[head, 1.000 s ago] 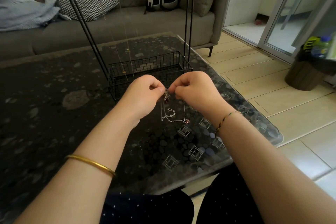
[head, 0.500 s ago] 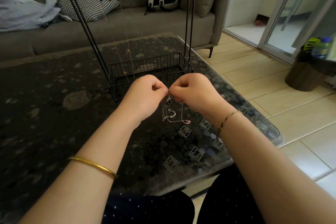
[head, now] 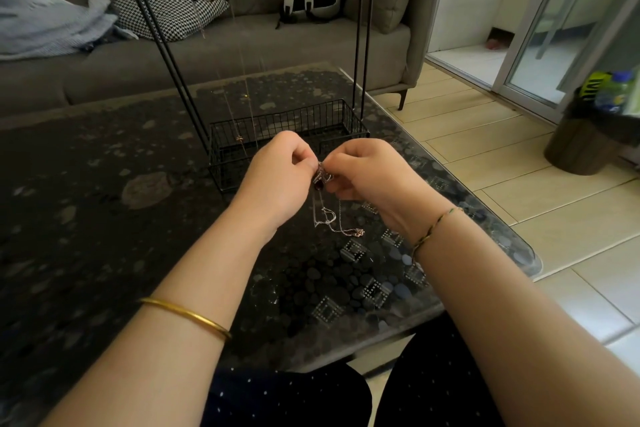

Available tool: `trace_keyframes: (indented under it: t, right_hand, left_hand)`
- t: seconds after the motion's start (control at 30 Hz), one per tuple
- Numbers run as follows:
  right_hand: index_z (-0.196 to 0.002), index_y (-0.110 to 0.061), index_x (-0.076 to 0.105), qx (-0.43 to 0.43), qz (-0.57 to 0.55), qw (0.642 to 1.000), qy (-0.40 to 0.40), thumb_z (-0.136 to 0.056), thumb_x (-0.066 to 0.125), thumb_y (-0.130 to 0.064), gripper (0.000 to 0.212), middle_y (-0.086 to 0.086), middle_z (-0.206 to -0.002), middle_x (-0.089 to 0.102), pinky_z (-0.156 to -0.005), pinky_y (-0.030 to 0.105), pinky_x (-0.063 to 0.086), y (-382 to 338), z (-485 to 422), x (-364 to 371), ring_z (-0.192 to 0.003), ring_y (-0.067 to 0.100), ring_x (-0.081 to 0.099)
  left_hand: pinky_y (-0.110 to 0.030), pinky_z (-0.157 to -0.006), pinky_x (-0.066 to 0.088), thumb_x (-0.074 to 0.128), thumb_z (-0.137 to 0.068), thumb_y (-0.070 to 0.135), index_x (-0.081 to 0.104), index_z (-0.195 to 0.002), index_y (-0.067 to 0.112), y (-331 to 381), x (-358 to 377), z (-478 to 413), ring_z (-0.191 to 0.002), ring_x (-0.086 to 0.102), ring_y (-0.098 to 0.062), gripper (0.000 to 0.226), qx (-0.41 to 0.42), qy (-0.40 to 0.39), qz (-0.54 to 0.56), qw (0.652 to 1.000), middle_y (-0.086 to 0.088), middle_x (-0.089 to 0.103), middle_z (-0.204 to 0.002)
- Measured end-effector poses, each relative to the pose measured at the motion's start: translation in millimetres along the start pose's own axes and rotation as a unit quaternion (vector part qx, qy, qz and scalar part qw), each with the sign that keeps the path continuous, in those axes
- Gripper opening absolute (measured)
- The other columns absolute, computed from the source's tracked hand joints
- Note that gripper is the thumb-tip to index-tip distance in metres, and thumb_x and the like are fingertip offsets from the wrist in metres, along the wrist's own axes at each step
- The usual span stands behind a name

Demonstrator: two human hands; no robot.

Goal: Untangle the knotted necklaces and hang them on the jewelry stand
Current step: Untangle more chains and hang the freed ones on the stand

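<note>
Both hands are staying almost where they were half a second ago, above the counter point(head: 104, 218) and just in front of the jewelry stand point(head: 311, 120). The left hand point(head: 277, 180) and right hand point(head: 374, 177) are pinching the knotted necklaces point(head: 320, 178) between curled fingers, knuckles nearly touching. Loose chain loops are dangling below the knot toward the counter, their shape barely changed.
</note>
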State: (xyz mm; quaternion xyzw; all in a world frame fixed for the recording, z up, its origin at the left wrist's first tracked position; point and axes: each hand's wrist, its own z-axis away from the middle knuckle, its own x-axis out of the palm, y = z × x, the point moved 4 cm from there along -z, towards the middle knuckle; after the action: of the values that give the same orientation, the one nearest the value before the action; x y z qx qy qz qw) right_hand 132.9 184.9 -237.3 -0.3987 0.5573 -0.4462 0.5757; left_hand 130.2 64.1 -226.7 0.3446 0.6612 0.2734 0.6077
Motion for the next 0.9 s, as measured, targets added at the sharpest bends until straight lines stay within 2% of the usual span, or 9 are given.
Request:
trace_keyframes:
  t: [0.1, 0.2, 0.27, 0.37, 0.5, 0.57, 0.67, 0.77, 0.9]
  right_hand:
    - [-0.088, -0.004, 0.063, -0.004, -0.021, 1.000, -0.002, -0.091, 0.052, -0.009, 0.012, 0.006, -0.075, 0.062, -0.065, 0.026, 0.052, -0.2, -0.1, 0.7, -0.065, 0.012, 0.059]
    - [-0.081, -0.009, 0.061, -0.004, -0.033, 0.999, -0.010, -0.091, 0.053, -0.009, 0.012, 0.005, -0.074, 0.062, -0.068, 0.028, 0.052, 1.5, -0.4, 1.2, -0.067, 0.013, 0.059]
    - [-0.079, -0.012, 0.060, -0.003, -0.038, 0.999, -0.015, -0.092, 0.053, -0.009, 0.014, 0.003, -0.073, 0.062, -0.070, 0.028, 0.052, 2.3, -1.0, 0.9, -0.066, 0.011, 0.060]
    - [-0.082, -0.012, 0.060, -0.011, -0.019, 1.000, -0.006, -0.092, 0.052, -0.010, 0.013, 0.002, -0.074, 0.063, -0.067, 0.027, 0.050, 2.2, -1.1, 0.1, -0.066, 0.010, 0.059]
    - [-0.083, -0.012, 0.060, -0.043, 0.044, 0.998, 0.018, -0.093, 0.051, -0.011, 0.013, 0.002, -0.080, 0.063, -0.065, 0.024, 0.052, -1.2, -1.3, -1.1, -0.070, 0.010, 0.060]
    - [-0.085, -0.009, 0.060, -0.055, 0.063, 0.996, 0.023, -0.092, 0.051, -0.010, 0.012, 0.003, -0.081, 0.064, -0.066, 0.029, 0.054, -2.8, -0.7, -1.0, -0.072, 0.014, 0.061]
    - [-0.086, -0.006, 0.061, -0.070, 0.085, 0.993, 0.031, -0.090, 0.052, -0.009, 0.011, 0.007, -0.077, 0.065, -0.070, 0.041, 0.054, -4.7, 0.7, 0.3, -0.074, 0.023, 0.062]
    - [-0.080, -0.009, 0.060, -0.074, 0.084, 0.993, 0.043, -0.088, 0.051, -0.007, 0.012, 0.005, -0.072, 0.063, -0.072, 0.043, 0.054, -5.6, 0.7, -0.8, -0.079, 0.029, 0.064]
    - [-0.080, -0.008, 0.061, -0.073, 0.084, 0.993, 0.044, -0.088, 0.050, -0.006, 0.013, 0.006, -0.073, 0.064, -0.071, 0.045, 0.055, -6.3, 0.9, -2.4, -0.073, 0.026, 0.062]
  left_hand:
    - [-0.036, -0.083, 0.054, 0.050, -0.097, 0.014, 0.055, -0.083, 0.021, -6.1, 2.6, -2.8, -0.095, 0.062, -0.020, 0.016, -0.041, -0.018, 0.082, 0.996, -0.003, 0.062, -0.098]
    - [-0.033, -0.081, 0.054, 0.052, -0.097, 0.013, 0.057, -0.081, 0.020, -12.5, 3.8, -4.0, -0.098, 0.065, -0.023, 0.018, -0.072, -0.045, 0.161, 0.983, -0.006, 0.065, -0.098]
    - [-0.031, -0.079, 0.053, 0.054, -0.096, 0.014, 0.059, -0.081, 0.020, -13.3, 2.0, -3.7, -0.094, 0.064, -0.021, 0.017, -0.059, -0.043, 0.142, 0.987, -0.004, 0.065, -0.094]
    - [-0.028, -0.076, 0.050, 0.055, -0.095, 0.017, 0.061, -0.088, 0.019, -9.7, -2.3, -3.0, -0.087, 0.059, -0.014, 0.009, -0.015, -0.005, 0.046, 0.999, 0.000, 0.063, -0.092]
    - [-0.017, -0.060, 0.036, 0.053, -0.096, 0.019, 0.059, -0.091, 0.019, -2.6, -3.5, -2.9, -0.076, 0.051, -0.006, 0.008, 0.038, 0.030, -0.080, 0.996, 0.008, 0.056, -0.087]
    - [-0.019, -0.063, 0.040, 0.052, -0.096, 0.019, 0.059, -0.090, 0.019, -3.8, -3.2, -3.5, -0.078, 0.053, -0.007, 0.009, 0.034, 0.027, -0.080, 0.996, 0.005, 0.058, -0.087]
    - [-0.028, -0.072, 0.050, 0.056, -0.093, 0.013, 0.059, -0.089, 0.022, -7.5, -2.9, -3.4, -0.080, 0.061, -0.014, 0.010, 0.031, 0.003, -0.015, 0.999, -0.002, 0.064, -0.085]
    - [-0.025, -0.071, 0.047, 0.061, -0.090, 0.009, 0.062, -0.097, 0.023, -5.5, -3.3, -2.6, -0.074, 0.060, -0.012, 0.016, 0.061, -0.012, -0.004, 0.998, -0.002, 0.064, -0.078]
    - [-0.017, -0.063, 0.042, 0.065, -0.088, 0.014, 0.065, -0.088, 0.022, -0.2, -4.8, -1.4, -0.072, 0.055, -0.004, 0.008, 0.101, 0.012, -0.065, 0.993, 0.008, 0.061, -0.077]
